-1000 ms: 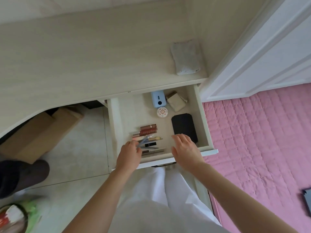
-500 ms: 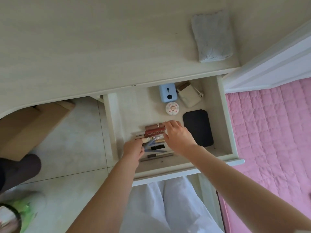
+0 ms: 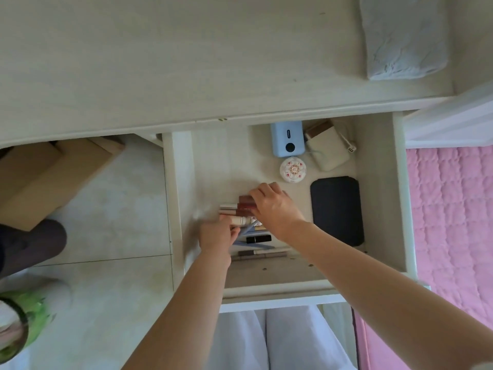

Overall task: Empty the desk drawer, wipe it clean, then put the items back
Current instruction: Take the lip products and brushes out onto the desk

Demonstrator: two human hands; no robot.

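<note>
The pale wooden drawer [image 3: 381,198] stands pulled out under the desk top [image 3: 160,62]. Inside lie a cluster of makeup tubes and pens [image 3: 240,213], a blue power bank [image 3: 287,138], a round patterned compact [image 3: 293,169], a beige charger with its cable [image 3: 328,150] and a black pouch [image 3: 337,209]. My right hand [image 3: 274,206] curls over the dark red tubes at the top of the cluster. My left hand [image 3: 216,236] grips the blue pens and a cream tube at the cluster's left end. A folded grey cloth [image 3: 402,36] lies on the desk at the back right.
A cardboard box [image 3: 50,177] sits on the tiled floor under the desk to the left. A dark shape [image 3: 29,244] and a green-lined bin [image 3: 18,321] are at the lower left. Pink quilted bedding [image 3: 453,222] borders the drawer's right side.
Both hands reached deeper into the drawer and closed on the makeup cluster; the right hand came across from near the black pouch. The view moved closer over the drawer.
</note>
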